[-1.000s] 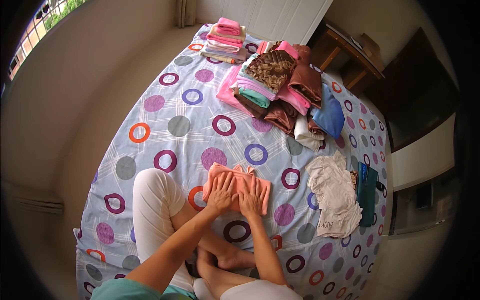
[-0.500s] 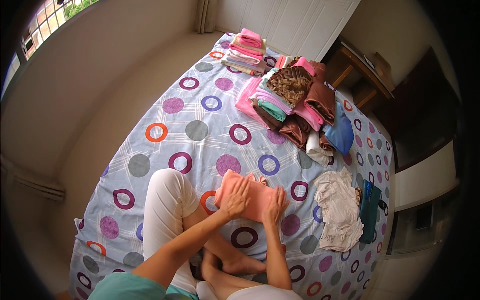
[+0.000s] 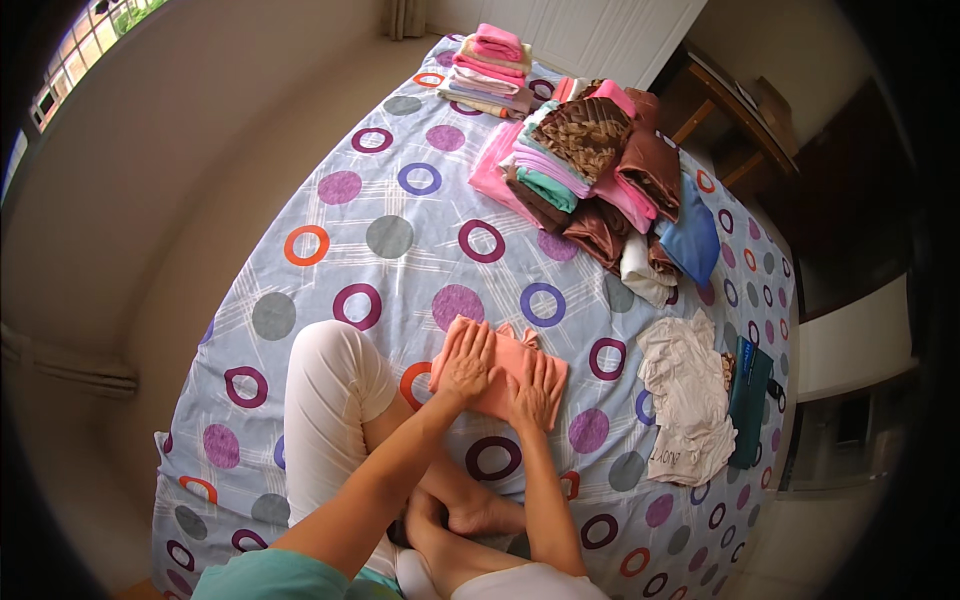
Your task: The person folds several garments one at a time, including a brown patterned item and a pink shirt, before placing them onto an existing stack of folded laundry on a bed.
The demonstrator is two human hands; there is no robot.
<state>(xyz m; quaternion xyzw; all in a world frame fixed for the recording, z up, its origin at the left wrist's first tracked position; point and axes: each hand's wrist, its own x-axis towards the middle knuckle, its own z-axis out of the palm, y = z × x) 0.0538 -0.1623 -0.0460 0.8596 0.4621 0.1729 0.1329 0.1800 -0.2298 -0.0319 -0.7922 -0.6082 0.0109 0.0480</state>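
A folded peach-coloured garment [image 3: 494, 395] lies flat on the bed in front of my crossed legs, with a small ruffled bit at its far edge. My left hand [image 3: 467, 365] rests flat on its left part, fingers stretched out and pointing away from me. On its right part lies my right hand [image 3: 533, 393], palm down with the fingers spread. Neither hand grips the cloth. My palms cover part of the garment's surface.
Patterned bed sheet [image 3: 390, 237] underneath. Beyond it sit a neat stack of folded clothes [image 3: 490, 75] and a larger heap of folded clothes [image 3: 585, 180]. To the right lie a crumpled white shirt [image 3: 685, 400] and a dark teal case [image 3: 748, 405]. My bent left knee [image 3: 335, 390] rises beside the garment.
My right hand has moved from the garment's right edge inward onto its top. My left hand stays on the left part, slightly shifted. The view has tilted a little.
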